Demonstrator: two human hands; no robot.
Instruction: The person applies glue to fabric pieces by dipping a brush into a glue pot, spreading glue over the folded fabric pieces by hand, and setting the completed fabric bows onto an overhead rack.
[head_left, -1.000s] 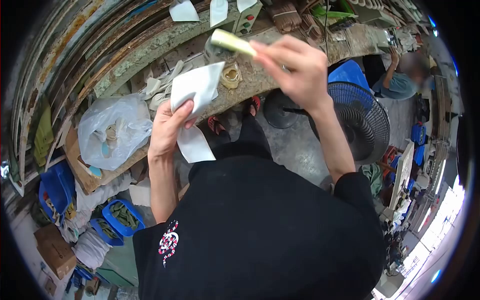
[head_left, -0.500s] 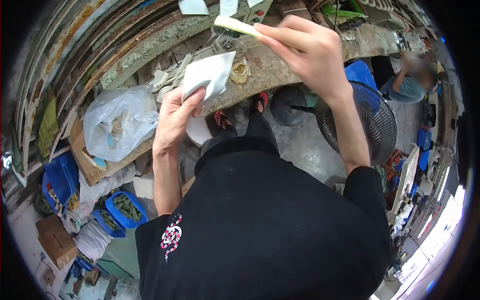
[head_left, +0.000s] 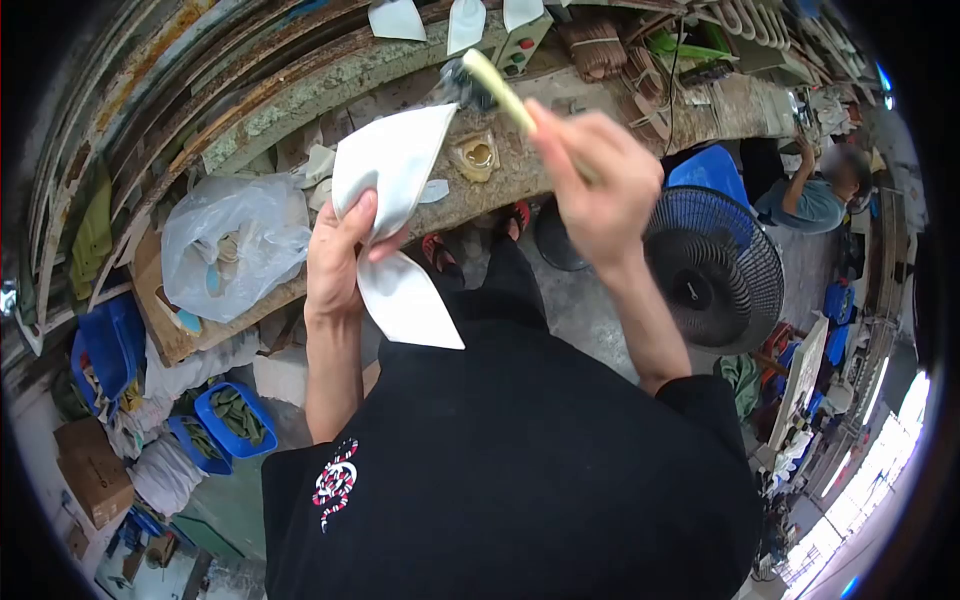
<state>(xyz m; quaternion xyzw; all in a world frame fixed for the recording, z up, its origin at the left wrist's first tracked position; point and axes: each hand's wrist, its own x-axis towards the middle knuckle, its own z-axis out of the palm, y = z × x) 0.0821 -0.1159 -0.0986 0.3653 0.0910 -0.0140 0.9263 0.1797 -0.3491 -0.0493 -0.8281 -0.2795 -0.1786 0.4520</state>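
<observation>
My left hand (head_left: pixel 340 245) pinches a white strip of leather-like material (head_left: pixel 395 155) between thumb and fingers. The strip's upper part stands up toward the bench, and its lower end hangs down in front of my black shirt. My right hand (head_left: pixel 605 185), slightly blurred, is closed around the pale yellow handle of a brush (head_left: pixel 497 88). Dark bristles sit at the brush's far end, close to the strip's upper corner; whether they touch I cannot tell. Below the brush, a small dish of amber, glue-like liquid (head_left: pixel 478 156) rests on the bench.
On the worn bench (head_left: pixel 520 160), a clear plastic bag (head_left: pixel 235 245) lies at left. White pieces (head_left: pixel 397 18) line the back edge beside a switch box (head_left: pixel 520 50). A floor fan (head_left: pixel 700 270) stands at right, with another person (head_left: pixel 815 195) beyond. Blue bins (head_left: pixel 235 418) stand lower left.
The brush has swung from nearly level to tilted, and my right hand has moved down and left. The white strip now shows opened out, with its lower end hanging below my left hand.
</observation>
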